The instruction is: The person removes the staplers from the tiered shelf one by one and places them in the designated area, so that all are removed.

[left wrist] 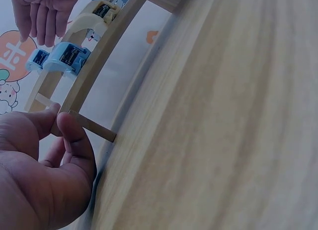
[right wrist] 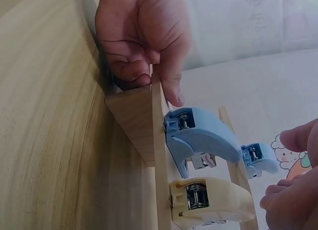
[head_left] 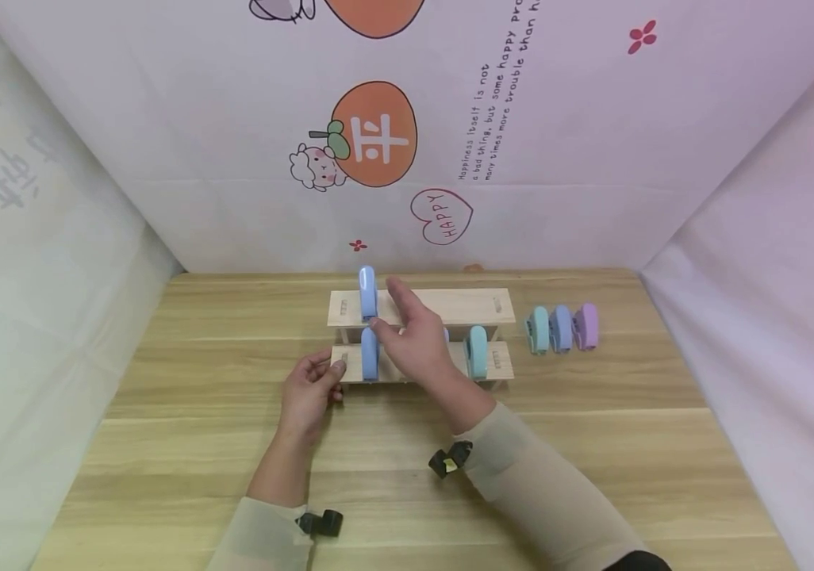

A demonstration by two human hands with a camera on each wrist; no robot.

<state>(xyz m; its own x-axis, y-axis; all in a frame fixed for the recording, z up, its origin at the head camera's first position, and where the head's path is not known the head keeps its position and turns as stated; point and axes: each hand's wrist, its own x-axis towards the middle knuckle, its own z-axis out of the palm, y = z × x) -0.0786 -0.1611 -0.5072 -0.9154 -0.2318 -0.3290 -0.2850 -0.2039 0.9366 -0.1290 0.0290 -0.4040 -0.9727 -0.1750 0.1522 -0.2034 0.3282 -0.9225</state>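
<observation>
My left hand pinches the left end of the front tier of a two-step wooden rack, thumb on top. Over the rack my right hand spreads thumb and fingers, holding nothing, just right of a small blue stapler on the back tier. Another blue stapler stands at the left of the front tier, with a teal stapler toward its right end. A cream stapler between them is hidden by my right hand in the head view.
Right of the rack on the wooden table, a teal stapler, a blue stapler and a purple stapler stand in a row. A printed white cloth rises behind the table, and pale cloth hangs on both sides.
</observation>
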